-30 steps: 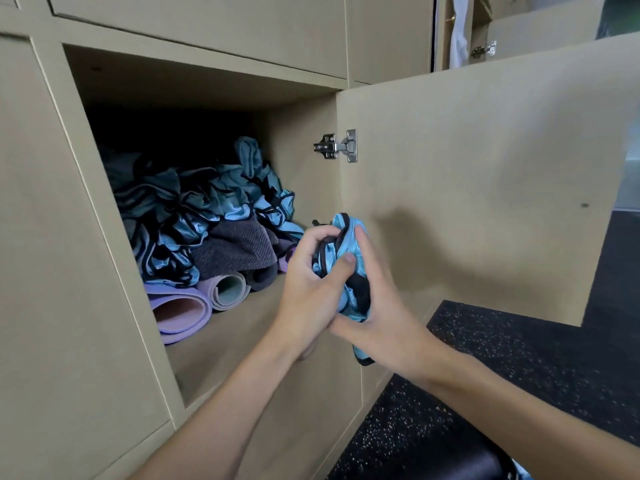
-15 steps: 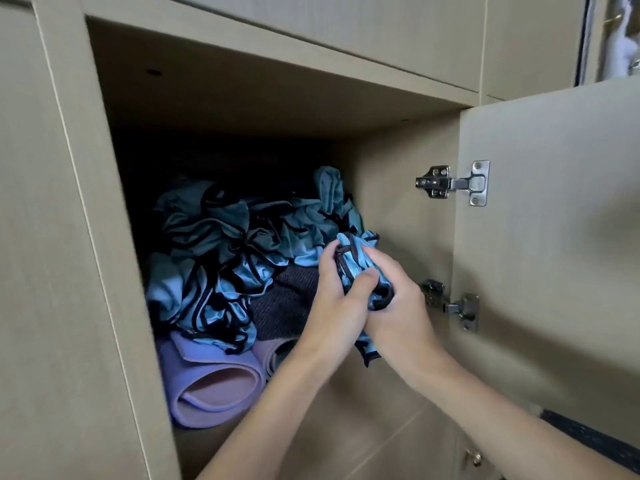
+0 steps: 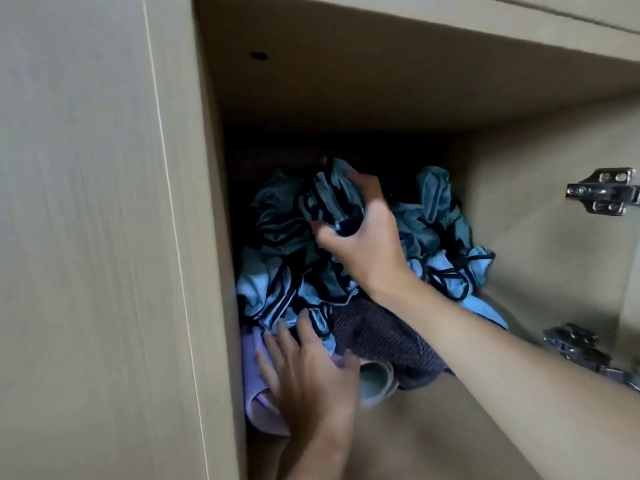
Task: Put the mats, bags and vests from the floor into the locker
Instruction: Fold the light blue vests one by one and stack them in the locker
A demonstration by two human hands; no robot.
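Locker (image 3: 207, 237): open, with its contents heaped against the left wall and the back.
Purple mat (image 3: 254, 382): rolled, on the locker floor in the left front corner.
Left hand (image 3: 308, 379): fingers straight and spread, pressing flat on the purple mat and holding nothing.
Pile of vests (image 3: 277, 271): crumpled blue and black, on top of the mats.
Right hand (image 3: 367, 244): fingers curled round one bunched vest (image 3: 329, 192) on top of the pile.
Grey bundle (image 3: 381, 337): under the vests, lying over a second rolled mat (image 3: 375, 379).
Hinges (image 3: 604, 192): at the right edge.
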